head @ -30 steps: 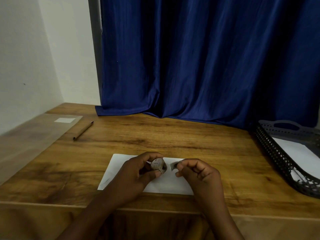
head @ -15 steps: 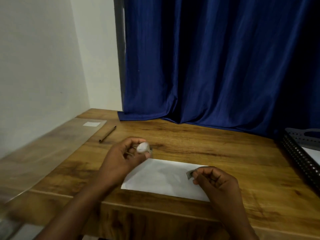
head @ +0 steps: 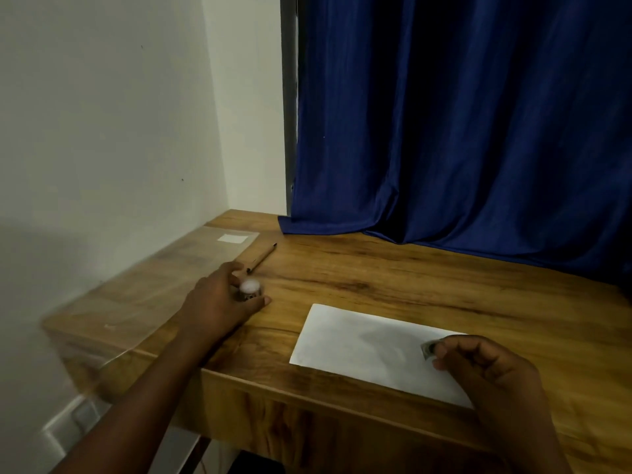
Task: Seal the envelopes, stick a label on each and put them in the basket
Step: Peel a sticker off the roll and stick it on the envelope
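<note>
- Curtain (head: 461, 131): dark blue, hangs behind the desk, hem bunched on the back edge.
- Wall (head: 102, 114): white, on the left, meets the desk's left side.
- Desk (head: 393, 278): wood grain, front edge runs diagonally across the lower view.
- Clear sheet (head: 164, 278): lies along the desk's left end, motion-blurred; a small white patch (head: 232, 238) sits near its far corner.
- Envelope (head: 369, 350): white, flat near the front edge, right of centre. Its right end is under the right hand.
- Left hand (head: 219, 302): reached out to the left, well apart from the envelope, fingers curled round a small roll (head: 249, 291). Roll is low over the desk; contact with the wood can't be told, blurred.
- Right hand (head: 485, 367): over the envelope's right end, thumb and forefinger pinching a small label (head: 429, 350). Label is at the fingertips, just above or on the paper; can't tell which.
- Pen (head: 261, 257): brown, lies beside the sheet's edge, just beyond the left hand.
</note>
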